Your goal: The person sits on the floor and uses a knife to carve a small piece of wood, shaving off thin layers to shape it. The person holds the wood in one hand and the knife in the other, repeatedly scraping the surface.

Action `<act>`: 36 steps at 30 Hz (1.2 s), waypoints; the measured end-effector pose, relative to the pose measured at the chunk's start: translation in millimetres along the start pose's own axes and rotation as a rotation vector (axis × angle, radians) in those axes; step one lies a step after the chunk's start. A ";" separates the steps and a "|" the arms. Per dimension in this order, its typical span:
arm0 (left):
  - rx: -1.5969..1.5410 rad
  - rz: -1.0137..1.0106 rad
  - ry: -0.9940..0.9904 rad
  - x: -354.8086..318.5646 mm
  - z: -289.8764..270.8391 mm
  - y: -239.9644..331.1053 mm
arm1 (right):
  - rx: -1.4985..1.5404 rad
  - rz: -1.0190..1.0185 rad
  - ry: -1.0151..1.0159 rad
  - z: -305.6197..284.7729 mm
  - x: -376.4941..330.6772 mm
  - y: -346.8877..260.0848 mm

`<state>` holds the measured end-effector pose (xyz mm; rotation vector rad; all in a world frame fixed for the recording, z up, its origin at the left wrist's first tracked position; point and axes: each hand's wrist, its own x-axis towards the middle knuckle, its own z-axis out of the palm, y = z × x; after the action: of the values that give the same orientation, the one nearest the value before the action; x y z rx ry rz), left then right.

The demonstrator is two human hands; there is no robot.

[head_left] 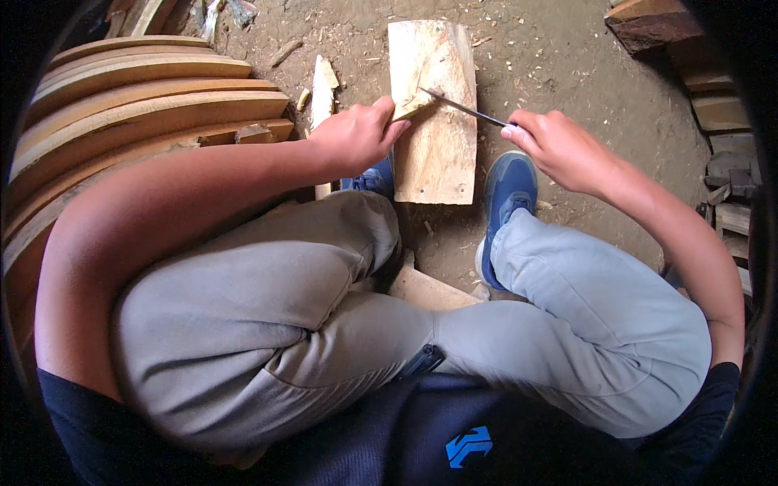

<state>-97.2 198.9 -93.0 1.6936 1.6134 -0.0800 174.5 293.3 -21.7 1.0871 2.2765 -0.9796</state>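
My left hand (362, 136) is closed around a short piece of pale yellowish wood (412, 104), its far end over the board. In my right hand (551, 146) is the handle of a knife (466, 109) with a narrow dark blade. The blade points left, and its tip reaches the wood piece; whether it cuts into it I cannot tell. Beneath both lies a light wooden board (436, 166) on the ground between my feet. Most of the knife's handle is hidden by my fingers.
Curved timber planks (162, 113) are stacked at the left. More wood pieces (721, 109) stand along the right edge. A pale wood strip (322, 93) lies left of the board. Wood chips dot the dirt floor (559, 65). My blue shoes (510, 190) flank the board.
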 end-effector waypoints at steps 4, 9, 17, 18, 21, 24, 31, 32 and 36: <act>-0.004 -0.012 -0.002 -1.0 -0.1 -0.4 | 0.017 0.004 0.042 2.1 -3.0 -1.3; -0.007 -0.005 -0.002 1.7 1.9 -1.1 | -0.003 -0.035 0.073 4.8 -1.7 4.3; -0.002 0.010 -0.012 1.8 -0.6 -2.4 | -0.022 -0.028 0.076 1.9 -0.9 1.5; -0.005 0.017 -0.009 2.6 -0.2 -2.9 | -0.031 -0.039 0.086 2.2 -0.8 2.1; -0.006 0.014 -0.020 2.1 -2.7 -1.0 | -0.078 -0.017 0.063 -1.4 -0.3 -0.8; -0.008 -0.008 -0.065 3.2 -5.8 -0.2 | -0.105 -0.034 0.072 -2.4 0.1 1.3; -0.089 0.059 -0.053 10.7 -1.7 -11.3 | -0.137 -0.013 0.085 -3.5 -1.1 -1.0; -0.102 0.063 -0.066 11.5 -2.1 -12.8 | -0.146 -0.006 0.083 -4.7 -1.1 -2.6; -0.139 0.071 -0.090 14.4 -3.4 -16.5 | -0.240 -0.002 0.106 -10.4 -3.1 -12.3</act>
<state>-110.3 210.8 -106.3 1.6156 1.4574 -0.0077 165.7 294.2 -7.8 1.0546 2.4057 -0.6416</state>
